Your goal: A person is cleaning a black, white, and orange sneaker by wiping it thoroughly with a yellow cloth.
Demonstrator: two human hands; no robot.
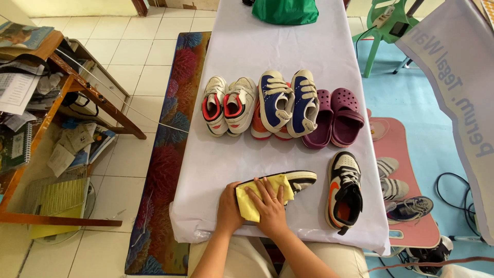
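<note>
A black and white sneaker (301,180) lies on its side near the front edge of a table under a white cloth (267,46). A yellow cloth (254,203) is pressed on the sneaker by my right hand (270,203), fingers spread flat. My left hand (228,206) grips the sneaker's heel end beside it. The matching black, white and orange sneaker (343,190) stands upright to the right.
Across the table's middle stand a white pair with red lining (228,105), a blue and white pair (289,100) over orange shoes, and maroon clogs (334,117). A green bag (284,11) sits far back. More shoes (406,206) lie on the floor right. A cluttered wooden desk (56,67) stands left.
</note>
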